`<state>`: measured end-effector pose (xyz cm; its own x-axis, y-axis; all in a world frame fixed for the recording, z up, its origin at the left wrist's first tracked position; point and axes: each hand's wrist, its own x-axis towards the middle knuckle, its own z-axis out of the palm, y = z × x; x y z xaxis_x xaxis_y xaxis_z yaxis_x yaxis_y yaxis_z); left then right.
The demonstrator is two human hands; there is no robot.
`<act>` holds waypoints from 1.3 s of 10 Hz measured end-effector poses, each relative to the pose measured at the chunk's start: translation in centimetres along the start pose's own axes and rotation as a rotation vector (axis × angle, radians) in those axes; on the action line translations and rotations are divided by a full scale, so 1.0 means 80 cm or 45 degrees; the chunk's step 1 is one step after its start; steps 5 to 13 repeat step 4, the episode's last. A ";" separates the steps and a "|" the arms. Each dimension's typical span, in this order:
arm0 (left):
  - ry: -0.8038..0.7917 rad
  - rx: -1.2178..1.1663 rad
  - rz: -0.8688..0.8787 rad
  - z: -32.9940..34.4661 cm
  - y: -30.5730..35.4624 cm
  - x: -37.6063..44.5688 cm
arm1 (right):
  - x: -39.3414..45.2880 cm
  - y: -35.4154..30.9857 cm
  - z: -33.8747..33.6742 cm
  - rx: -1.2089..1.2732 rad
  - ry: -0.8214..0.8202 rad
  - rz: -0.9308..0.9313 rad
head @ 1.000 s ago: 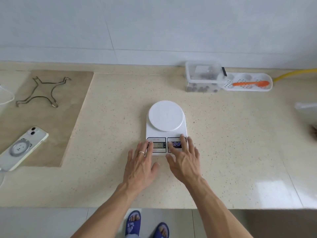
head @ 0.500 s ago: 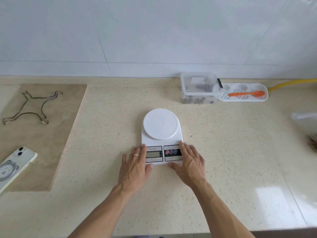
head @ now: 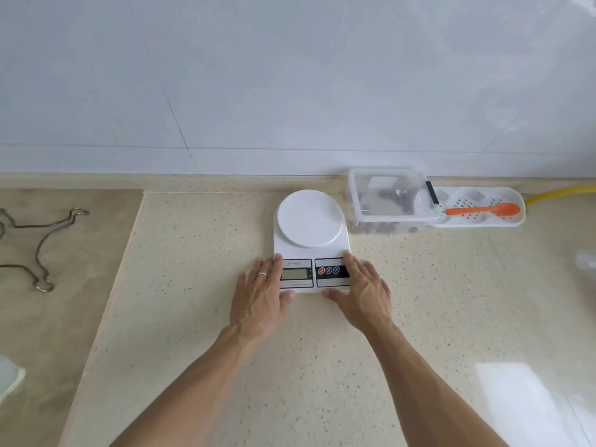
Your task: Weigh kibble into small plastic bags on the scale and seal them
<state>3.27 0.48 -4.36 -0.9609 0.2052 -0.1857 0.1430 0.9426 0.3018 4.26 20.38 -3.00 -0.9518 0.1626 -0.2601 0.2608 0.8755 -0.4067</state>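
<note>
A white digital scale (head: 310, 217) with a bare round platform stands on the speckled counter near the back wall. My left hand (head: 262, 295) lies flat against its front left corner, fingers straight, a ring on one finger. My right hand (head: 362, 291) lies flat against the front right corner beside the buttons. Right of the scale stands a clear plastic box (head: 388, 198) with dark kibble at its bottom. An orange spoon (head: 483, 210) lies on a white perforated tray (head: 516, 221) beside the box.
A bent wire trivet (head: 42, 246) lies on the darker slab at the left. A yellow hose (head: 561, 192) runs along the wall at the far right. Clear plastic (head: 585, 259) shows at the right edge. A white object (head: 8, 377) sits at the lower left edge.
Both hands have slid the scale away from me, toward the back wall and close to the kibble box. The view has tilted up, and the phone has left the frame.
</note>
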 end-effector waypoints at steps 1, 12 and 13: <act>-0.022 -0.043 0.002 -0.006 0.000 0.018 | 0.015 0.001 -0.001 0.021 0.006 0.008; -0.078 0.012 0.010 -0.022 0.004 0.025 | 0.020 0.008 -0.020 0.267 -0.153 -0.023; -0.078 0.012 0.010 -0.022 0.004 0.025 | 0.020 0.008 -0.020 0.267 -0.153 -0.023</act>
